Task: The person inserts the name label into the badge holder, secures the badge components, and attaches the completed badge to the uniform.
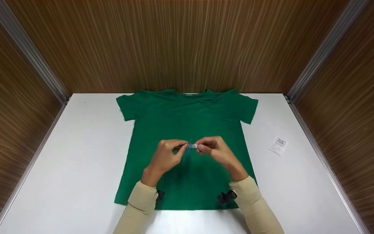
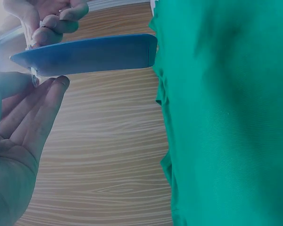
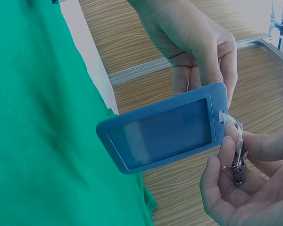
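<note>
Blue badge holder [image 3: 162, 133] held edge-up above middle of green T-shirt [image 1: 187, 130], metal clip [image 3: 236, 157] at one end. Right hand [image 1: 218, 151] pinches clip between thumb and fingertips; left hand [image 1: 166, 156] pinches holder's other side. T-shirt spread flat on white table [image 1: 83, 156], collar toward far edge. Small white packet [image 1: 278, 146] near right edge. Beige sleeves [image 1: 141, 203] on both forearms.
</note>
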Demonstrator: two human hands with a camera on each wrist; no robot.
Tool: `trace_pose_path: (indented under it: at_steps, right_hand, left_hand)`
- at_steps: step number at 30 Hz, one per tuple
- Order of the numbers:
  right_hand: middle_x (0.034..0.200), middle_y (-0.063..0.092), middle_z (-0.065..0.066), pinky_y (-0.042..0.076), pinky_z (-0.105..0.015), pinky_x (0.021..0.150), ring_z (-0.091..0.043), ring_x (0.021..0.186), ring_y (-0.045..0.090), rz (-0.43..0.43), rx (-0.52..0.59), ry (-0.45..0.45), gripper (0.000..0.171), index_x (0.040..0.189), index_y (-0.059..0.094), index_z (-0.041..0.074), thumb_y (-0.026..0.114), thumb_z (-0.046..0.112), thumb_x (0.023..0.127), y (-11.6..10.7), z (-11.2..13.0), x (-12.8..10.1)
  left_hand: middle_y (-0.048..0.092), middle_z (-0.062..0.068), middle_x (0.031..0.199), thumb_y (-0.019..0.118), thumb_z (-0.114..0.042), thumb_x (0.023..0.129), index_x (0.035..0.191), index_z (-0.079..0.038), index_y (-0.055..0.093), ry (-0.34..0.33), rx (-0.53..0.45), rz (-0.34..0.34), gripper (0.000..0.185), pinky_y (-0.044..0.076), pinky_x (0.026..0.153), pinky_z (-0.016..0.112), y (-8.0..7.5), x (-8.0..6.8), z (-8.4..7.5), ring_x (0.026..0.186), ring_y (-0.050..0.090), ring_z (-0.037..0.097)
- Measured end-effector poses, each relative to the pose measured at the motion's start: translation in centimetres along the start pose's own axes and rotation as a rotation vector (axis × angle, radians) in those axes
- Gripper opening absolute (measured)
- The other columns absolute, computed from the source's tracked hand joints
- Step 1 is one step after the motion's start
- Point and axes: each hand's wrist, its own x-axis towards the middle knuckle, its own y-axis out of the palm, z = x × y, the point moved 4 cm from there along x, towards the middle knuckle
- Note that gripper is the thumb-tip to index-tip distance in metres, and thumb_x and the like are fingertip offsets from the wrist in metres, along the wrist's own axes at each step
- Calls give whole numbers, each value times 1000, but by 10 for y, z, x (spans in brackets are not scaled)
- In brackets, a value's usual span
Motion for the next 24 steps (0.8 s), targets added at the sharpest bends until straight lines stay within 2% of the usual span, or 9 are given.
trace_pose_path:
  at_steps: [12,18,24]
  right_hand:
    - [98,66,-36,58,-23,79,-8,82,68,5,-15,16,26,110,69,-15,56,7,105,1,-1,-3]
    - [97,66,-35,59,-23,79,-10,81,67,12,-9,-1,25,110,70,-13,56,7,105,0,0,-2]
    - [95,68,-30,58,-24,78,-8,80,65,6,-22,10,26,110,70,-13,56,8,105,-2,1,-1]
  left_hand:
    - [79,13,96,66,-8,100,105,-1,78,-22,-7,3,15,62,74,25,0,-2,-2,81,76,18]
    - [78,16,104,67,-9,100,116,2,75,-29,-46,11,21,64,72,34,1,-1,-1,87,77,23]
    - [76,14,116,72,-20,98,128,0,70,-95,-38,59,36,64,75,43,0,0,2,100,76,24]
